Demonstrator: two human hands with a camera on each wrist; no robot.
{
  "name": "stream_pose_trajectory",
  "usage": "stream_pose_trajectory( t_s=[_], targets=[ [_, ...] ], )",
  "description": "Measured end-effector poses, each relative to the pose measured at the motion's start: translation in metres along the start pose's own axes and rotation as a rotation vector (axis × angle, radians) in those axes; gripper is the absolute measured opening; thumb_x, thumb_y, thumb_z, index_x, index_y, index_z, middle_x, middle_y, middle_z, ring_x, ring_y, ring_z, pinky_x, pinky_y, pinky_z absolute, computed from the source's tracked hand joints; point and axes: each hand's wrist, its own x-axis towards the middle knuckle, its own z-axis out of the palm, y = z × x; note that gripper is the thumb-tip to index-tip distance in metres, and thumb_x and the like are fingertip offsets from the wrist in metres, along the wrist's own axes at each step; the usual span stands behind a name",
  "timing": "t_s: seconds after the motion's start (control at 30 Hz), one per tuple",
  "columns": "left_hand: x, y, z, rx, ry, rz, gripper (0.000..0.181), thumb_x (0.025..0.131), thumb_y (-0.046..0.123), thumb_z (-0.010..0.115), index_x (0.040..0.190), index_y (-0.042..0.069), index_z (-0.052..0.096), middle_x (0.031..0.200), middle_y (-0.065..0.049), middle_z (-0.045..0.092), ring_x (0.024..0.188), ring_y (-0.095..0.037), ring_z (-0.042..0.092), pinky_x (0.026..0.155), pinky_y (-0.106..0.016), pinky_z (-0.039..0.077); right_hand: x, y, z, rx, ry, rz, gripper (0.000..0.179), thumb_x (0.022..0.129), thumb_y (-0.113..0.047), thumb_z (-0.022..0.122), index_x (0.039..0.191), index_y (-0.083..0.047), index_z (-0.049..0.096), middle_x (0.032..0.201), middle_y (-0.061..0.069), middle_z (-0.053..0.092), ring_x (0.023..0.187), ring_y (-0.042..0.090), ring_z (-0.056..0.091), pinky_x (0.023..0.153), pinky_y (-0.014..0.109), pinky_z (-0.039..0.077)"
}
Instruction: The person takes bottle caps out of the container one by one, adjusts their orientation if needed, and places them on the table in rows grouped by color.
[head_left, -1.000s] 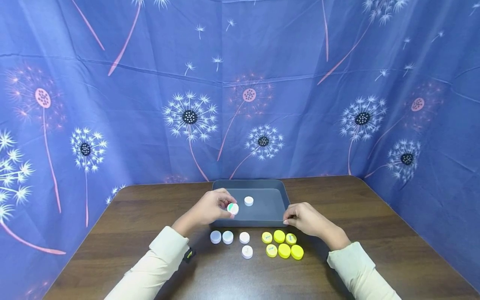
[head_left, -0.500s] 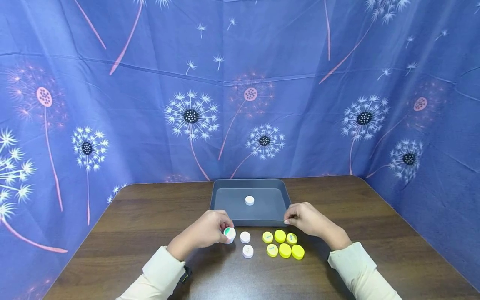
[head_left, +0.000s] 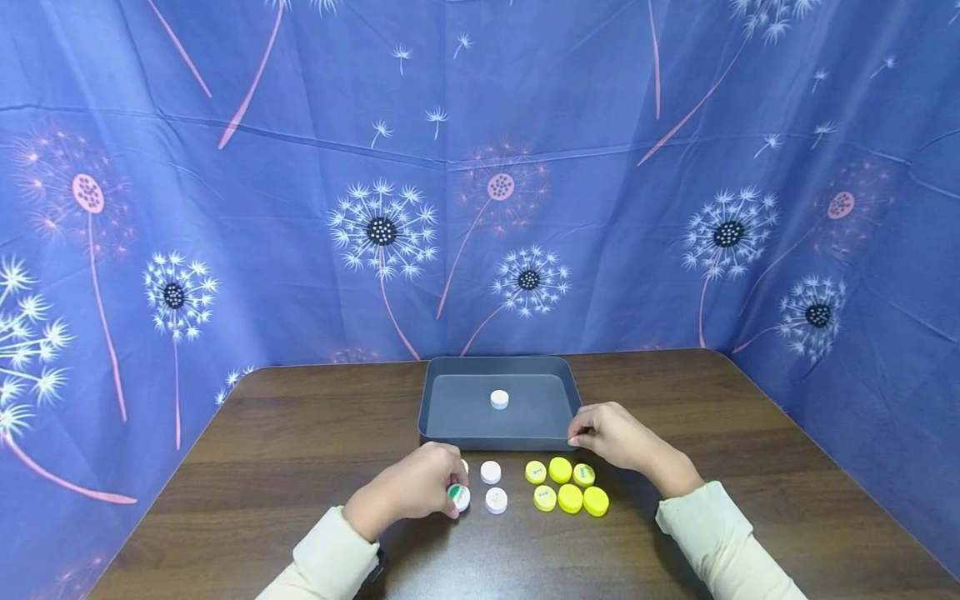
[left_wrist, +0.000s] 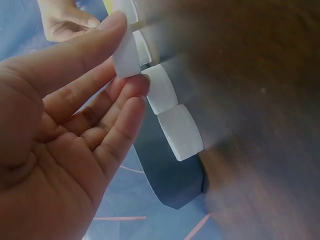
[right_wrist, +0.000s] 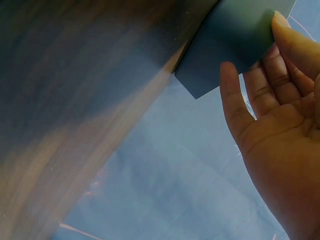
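Between thumb and fingertips, my left hand [head_left: 416, 485] pinches a white bottle cap [head_left: 460, 498] with a green mark on top, low over the table in front of the tray. The left wrist view gives this cap [left_wrist: 127, 59] edge-on, with two more white caps [left_wrist: 161, 89] beside the fingers. In the head view the hand partly hides those caps. My right hand [head_left: 617, 435] holds the near right corner of the dark grey tray [head_left: 442, 443] by its rim. One white cap [head_left: 499, 399] lies inside the tray.
Two white caps, one [head_left: 491, 472] behind the other [head_left: 496, 501], lie right of my left hand. Several yellow caps [head_left: 570, 499] form two rows farther right. All rest on the brown wooden table [head_left: 315, 433], with a blue dandelion-print cloth [head_left: 615, 250] hanging behind.
My left hand has carried the green-marked cap from over the tray's front left part toward the near side, down in front of the other white caps. The right hand stays at the tray corner.
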Motion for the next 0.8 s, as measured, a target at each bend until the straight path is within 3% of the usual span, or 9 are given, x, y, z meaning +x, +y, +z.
stream_pose_trajectory(
  t_s=[0.3, 0.8],
  targets=[
    [0.0000, 0.0025, 0.0097, 0.132, -0.009, 0.019, 0.024, 0.064, 0.005, 0.090, 0.072, 0.015, 0.069, 0.073, 0.013, 0.056, 0.069, 0.000, 0.047, 0.063, -0.017, 0.046, -0.0008, -0.0018, -0.0003, -0.004, 0.000, 0.012, 0.009, 0.087, -0.005, 0.074, 0.085, -0.014, 0.076, 0.081, -0.010, 0.065, 0.073, 0.001, 0.058, 0.064, 0.024, 0.052],
    [-0.0023, -0.0013, 0.0081, 0.197, 0.010, 0.014, 0.022, 0.065, 0.010, 0.090, 0.075, 0.016, 0.071, 0.077, 0.010, 0.057, 0.073, -0.001, 0.048, 0.067, -0.019, 0.047, 0.0003, -0.0027, -0.0010, -0.012, 0.000, -0.004, 0.010, 0.088, -0.006, 0.073, 0.085, -0.015, 0.075, 0.081, -0.011, 0.064, 0.071, 0.001, 0.057, 0.062, 0.024, 0.051]
  ],
)
